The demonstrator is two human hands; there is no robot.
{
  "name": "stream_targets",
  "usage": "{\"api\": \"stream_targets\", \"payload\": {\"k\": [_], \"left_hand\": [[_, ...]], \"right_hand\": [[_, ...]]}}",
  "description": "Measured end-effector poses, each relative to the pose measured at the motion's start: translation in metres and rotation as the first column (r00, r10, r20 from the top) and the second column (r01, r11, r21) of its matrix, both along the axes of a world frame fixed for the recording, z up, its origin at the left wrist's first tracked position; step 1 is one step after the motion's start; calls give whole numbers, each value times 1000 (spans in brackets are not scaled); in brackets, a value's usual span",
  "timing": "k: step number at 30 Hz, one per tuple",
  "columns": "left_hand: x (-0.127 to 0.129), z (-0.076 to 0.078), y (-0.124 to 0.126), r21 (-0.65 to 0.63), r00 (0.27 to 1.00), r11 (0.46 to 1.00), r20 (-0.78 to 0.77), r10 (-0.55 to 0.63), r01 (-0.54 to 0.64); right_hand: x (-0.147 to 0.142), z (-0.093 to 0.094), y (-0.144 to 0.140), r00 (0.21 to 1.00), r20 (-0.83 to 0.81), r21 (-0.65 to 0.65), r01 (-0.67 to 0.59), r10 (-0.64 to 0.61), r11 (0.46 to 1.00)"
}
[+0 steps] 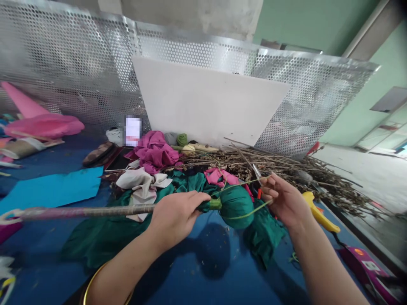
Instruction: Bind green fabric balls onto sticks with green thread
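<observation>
My left hand [174, 214] grips a long wrapped stick [85, 211] just behind a green cloth ball [237, 205] tied at its end. The stick runs off to the left edge, held level above the blue table [197, 271]. My right hand [282, 199] holds small scissors [257, 173] and pinches a thin green thread [246, 216] that loops around the ball. The scissors' blades point up and left, just above the ball. Green fabric [104, 237] lies under the stick and ball.
Magenta cloth [157, 152], white cloth [141, 180] and a pile of dry twigs [286, 167] lie behind the ball. A yellow glue gun [319, 214] sits right of my right hand. A white board [206, 103] leans on perforated metal panels [63, 72]. Blue paper [51, 188] lies left.
</observation>
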State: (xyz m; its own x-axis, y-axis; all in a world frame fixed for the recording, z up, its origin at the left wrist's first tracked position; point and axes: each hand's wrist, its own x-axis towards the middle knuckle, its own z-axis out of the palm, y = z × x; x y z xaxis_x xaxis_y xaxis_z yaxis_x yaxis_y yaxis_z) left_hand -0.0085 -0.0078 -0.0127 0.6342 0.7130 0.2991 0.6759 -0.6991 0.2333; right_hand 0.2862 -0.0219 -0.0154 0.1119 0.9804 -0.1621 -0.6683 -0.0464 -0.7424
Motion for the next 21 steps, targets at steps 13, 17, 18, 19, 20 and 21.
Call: {"api": "stream_targets", "payload": {"k": [13,17,18,19,20,21], "left_hand": [[-12,7,10,280,952,925,-90,293,-258],[-18,13,12,151,947,936,-4,321,-317],[-18,14,12,136,943,934,1,332,-329],[-19,14,12,125,940,933,1,340,-337],[-20,15,12,117,940,934,-2,341,-339],[-20,16,11,107,943,938,-9,333,-330]], "right_hand": [[30,14,-22,904,224,112,-394,363,912],[38,8,-34,899,276,170,-394,340,903],[40,6,-38,921,248,220,-355,299,909],[42,6,-41,945,218,263,-299,246,917],[44,7,-43,964,192,291,-237,186,927],[44,9,-45,977,174,300,-171,123,939]]}}
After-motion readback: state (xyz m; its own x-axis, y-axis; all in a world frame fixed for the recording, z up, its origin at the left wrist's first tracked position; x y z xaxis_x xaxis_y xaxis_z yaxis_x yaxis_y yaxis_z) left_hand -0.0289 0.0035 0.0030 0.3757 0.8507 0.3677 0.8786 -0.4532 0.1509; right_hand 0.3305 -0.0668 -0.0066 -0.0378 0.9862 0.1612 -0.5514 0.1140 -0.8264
